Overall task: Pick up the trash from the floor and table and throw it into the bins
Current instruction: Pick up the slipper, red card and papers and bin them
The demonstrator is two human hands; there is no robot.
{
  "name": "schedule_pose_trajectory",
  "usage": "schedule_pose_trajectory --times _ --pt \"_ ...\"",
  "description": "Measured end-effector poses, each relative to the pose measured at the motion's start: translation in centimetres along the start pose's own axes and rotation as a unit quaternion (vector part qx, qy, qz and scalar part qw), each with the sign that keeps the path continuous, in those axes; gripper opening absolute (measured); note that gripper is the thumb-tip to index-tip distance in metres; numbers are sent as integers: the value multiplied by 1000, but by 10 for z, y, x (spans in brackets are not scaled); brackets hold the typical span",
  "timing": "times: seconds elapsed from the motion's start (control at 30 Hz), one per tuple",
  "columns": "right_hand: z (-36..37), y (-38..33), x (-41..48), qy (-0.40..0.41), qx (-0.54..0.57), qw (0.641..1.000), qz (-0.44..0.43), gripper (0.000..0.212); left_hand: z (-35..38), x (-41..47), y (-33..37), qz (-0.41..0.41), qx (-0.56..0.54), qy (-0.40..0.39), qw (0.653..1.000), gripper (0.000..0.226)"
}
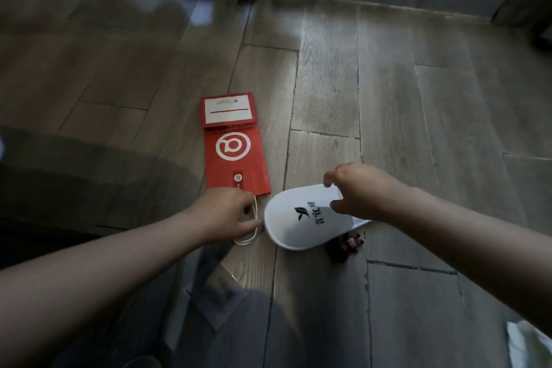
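1. On the grey-brown wood-plank floor (328, 84), both bare forearms reach forward and down from the bottom corners of the view, wrists nearly level.
2. The left hand (227, 212) lies knuckles-up at the near end of a flat red paper bag with a white ring logo (236, 164). Its fingers are curled and its thumb points right across the bag's white cord handle (254, 233). I cannot tell whether the cord is actually gripped or only touched.
3. The right hand (364, 191) is narrowed to a pinch, thumb below and fingers above, holding the back edge of a white disposable slipper with black printed characters (298, 224). The slipper's toe points towards the left hand, just beside the cord.
4. Count: one red bag lying flat, one white slipper, one cord handle showing.
5. One small dark object (349, 243) sits just beneath the slipper's near edge, too blurred to identify.
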State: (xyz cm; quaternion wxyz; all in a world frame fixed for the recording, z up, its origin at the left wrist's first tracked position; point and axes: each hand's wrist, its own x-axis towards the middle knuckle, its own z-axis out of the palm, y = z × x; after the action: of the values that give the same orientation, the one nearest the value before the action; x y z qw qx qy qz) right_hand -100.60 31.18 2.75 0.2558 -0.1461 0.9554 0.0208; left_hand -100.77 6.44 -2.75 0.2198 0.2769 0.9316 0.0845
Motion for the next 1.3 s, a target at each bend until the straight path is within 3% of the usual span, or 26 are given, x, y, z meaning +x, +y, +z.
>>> schedule_pose_trajectory --times 0.13,0.3,0.5,0.67,0.97,1.17,1.3 --pt "3 3 -3 -4 1 1000 7 42 6 6 3 -49 -102 33 993 40" --pt "7 13 -10 -8 12 1000 28 44 17 22 19 -83 -168 10 982 49" --pt "17 26 -31 -3 40 997 68 44 13 39 46 -17 5 0 1000 89" --pt "33 35 -50 -11 78 990 113 43 26 49 73 45 45 -55 996 121" --pt "43 32 -55 -23 117 986 118 33 41 52 79 25 10 -55 998 120" --pt "43 32 -57 -12 118 986 119 42 15 50 68 -35 -108 20 993 113" --pt "40 26 -52 -4 110 987 115 44 -8 47 55 -117 -165 76 976 115"
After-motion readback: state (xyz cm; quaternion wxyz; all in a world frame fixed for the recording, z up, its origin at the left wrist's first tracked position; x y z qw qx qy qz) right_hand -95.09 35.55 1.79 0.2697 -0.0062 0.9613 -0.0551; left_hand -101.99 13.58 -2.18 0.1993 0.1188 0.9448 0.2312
